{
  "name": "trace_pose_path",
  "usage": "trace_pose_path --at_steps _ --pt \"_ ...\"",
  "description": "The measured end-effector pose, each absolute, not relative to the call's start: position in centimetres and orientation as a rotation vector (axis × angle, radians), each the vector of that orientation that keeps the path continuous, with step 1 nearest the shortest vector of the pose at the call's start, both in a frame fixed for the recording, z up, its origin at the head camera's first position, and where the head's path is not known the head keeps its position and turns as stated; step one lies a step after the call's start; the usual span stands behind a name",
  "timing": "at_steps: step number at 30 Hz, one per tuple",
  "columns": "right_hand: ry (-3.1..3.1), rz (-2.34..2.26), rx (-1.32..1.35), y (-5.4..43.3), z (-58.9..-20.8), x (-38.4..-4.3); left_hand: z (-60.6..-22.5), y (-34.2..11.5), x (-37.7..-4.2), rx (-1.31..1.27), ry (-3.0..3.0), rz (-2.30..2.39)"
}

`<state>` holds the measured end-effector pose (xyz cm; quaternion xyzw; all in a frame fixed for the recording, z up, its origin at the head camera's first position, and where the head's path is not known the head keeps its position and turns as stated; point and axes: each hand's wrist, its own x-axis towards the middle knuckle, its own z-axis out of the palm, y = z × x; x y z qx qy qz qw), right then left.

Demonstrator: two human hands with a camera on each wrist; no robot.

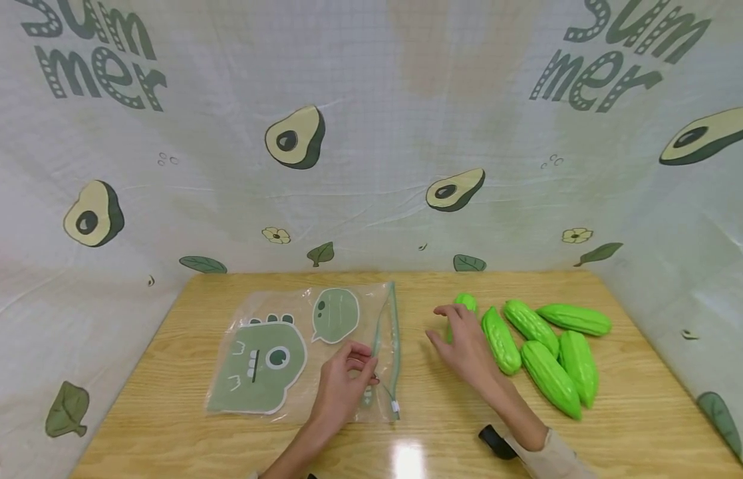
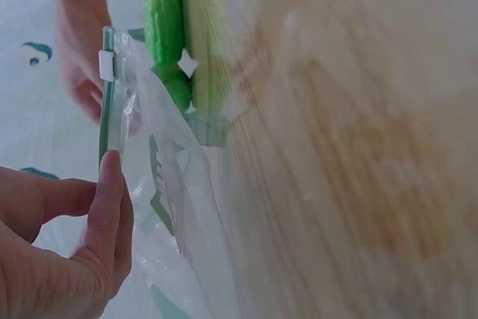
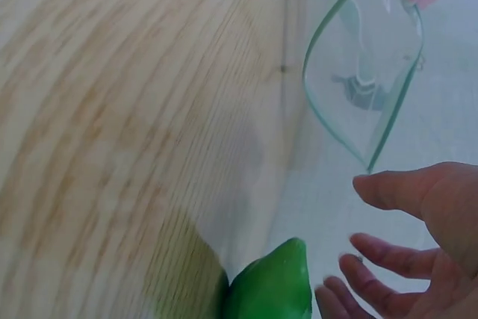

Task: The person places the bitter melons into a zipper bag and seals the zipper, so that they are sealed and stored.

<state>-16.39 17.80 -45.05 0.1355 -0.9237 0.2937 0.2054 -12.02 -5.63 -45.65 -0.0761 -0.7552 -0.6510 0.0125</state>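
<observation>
A clear zip bag (image 1: 299,359) with a printed green monster lies on the table, its slider end facing right. At the bag's mouth, my left hand (image 1: 345,382) pinches the upper zip edge between thumb and fingers, lifting it so the mouth gapes, as the right wrist view shows. The white slider (image 2: 107,66) sits at the near end of the zip. My right hand (image 1: 467,346) hovers, fingers spread, over the leftmost bright green bitter melon (image 1: 465,301) and partly hides it. In the right wrist view, that melon (image 3: 272,285) lies just beside the fingertips, with no grip on it.
Several more bitter melons (image 1: 551,378) lie in a loose group at the right of the wooden table (image 1: 167,399). A white cloth (image 1: 371,146) printed with avocados stands behind and at both sides of the table.
</observation>
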Motion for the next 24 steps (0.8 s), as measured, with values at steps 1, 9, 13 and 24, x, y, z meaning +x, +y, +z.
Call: trace_pose_path --at_steps 1,9,13,24 --pt "-2.578 0.797 0.357 18.0 -45.1 -16.4 -45.6 -5.7 -12.0 -0.231 -2.359 -2.029" --pt "-2.567 0.673 0.289 19.1 -45.4 -16.5 -45.5 -5.8 -12.1 -0.207 -2.387 -2.012" --pt "-2.564 0.636 0.278 19.6 -45.4 -16.4 -45.5 -5.9 -12.1 -0.199 -2.392 -2.005" --pt "-2.613 0.604 0.282 20.8 -45.5 -15.8 -45.2 -6.0 -11.9 -0.211 -2.340 -2.066"
